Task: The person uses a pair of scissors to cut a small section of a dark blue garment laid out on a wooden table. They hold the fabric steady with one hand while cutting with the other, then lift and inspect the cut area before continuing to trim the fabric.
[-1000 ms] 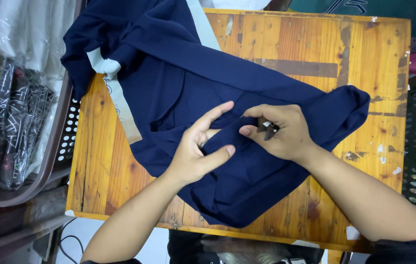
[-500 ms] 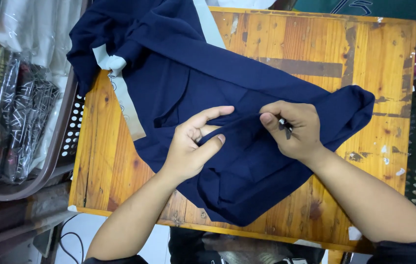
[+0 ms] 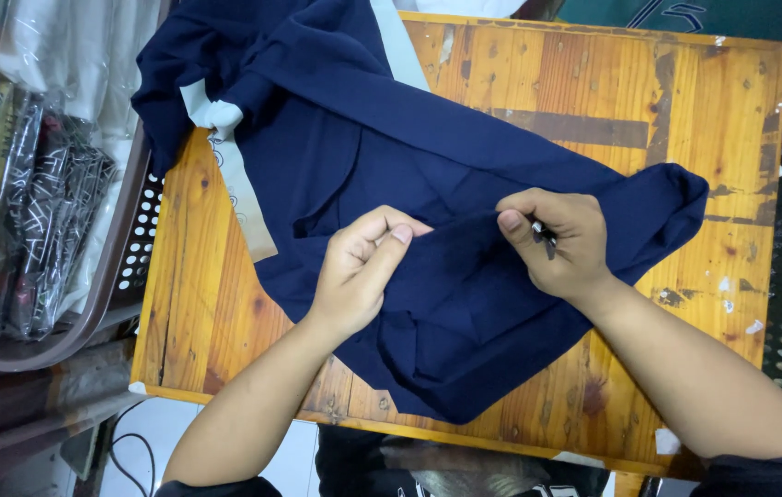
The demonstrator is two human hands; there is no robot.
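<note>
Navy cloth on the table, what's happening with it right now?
A person has a navy cloth spread over a worn wooden table. The left hand pinches a fold near the middle. The right hand grips the cloth beside it and holds a small dark tool; its kind is unclear. A pale strip runs along the cloth's left edge.

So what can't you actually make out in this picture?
- Head view: the small dark tool in the right hand; the fingers hide most of it, so its kind is unclear.
- The navy garment: its top is cut off by the upper edge, and folds hide its shape.
- The packets in the tray at left: cut by the edge, blurred behind plastic.
- What the left hand pinches: its fingertips cover the spot.
</note>
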